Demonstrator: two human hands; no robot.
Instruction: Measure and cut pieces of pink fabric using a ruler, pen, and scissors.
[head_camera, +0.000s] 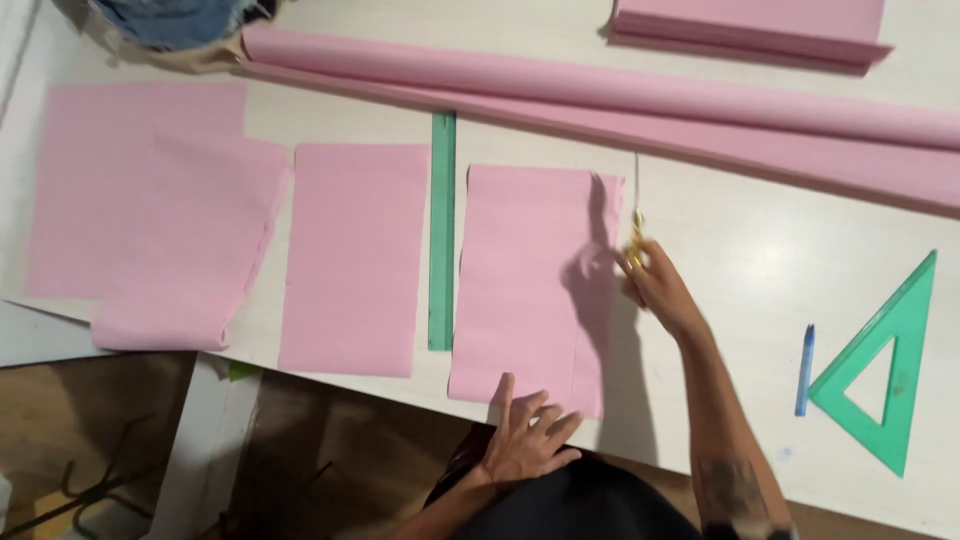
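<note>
Broadly, a pale counter carries a long pink paper roll, then several cut pink sheets. The nearest sheet lies beside a green ruler. The left hand presses flat on the sheet's lower edge, fingers spread and gripping nothing. The right hand is closed around yellow-handled scissors at the sheet's right edge.

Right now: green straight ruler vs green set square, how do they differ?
The green straight ruler is a long solid strip; the green set square is a triangle with an open middle. The ruler lies between two pink sheets, left of the right hand; the set square lies off to that hand's right, beside a blue pen. Both are translucent green and lie flat on the table.
</note>
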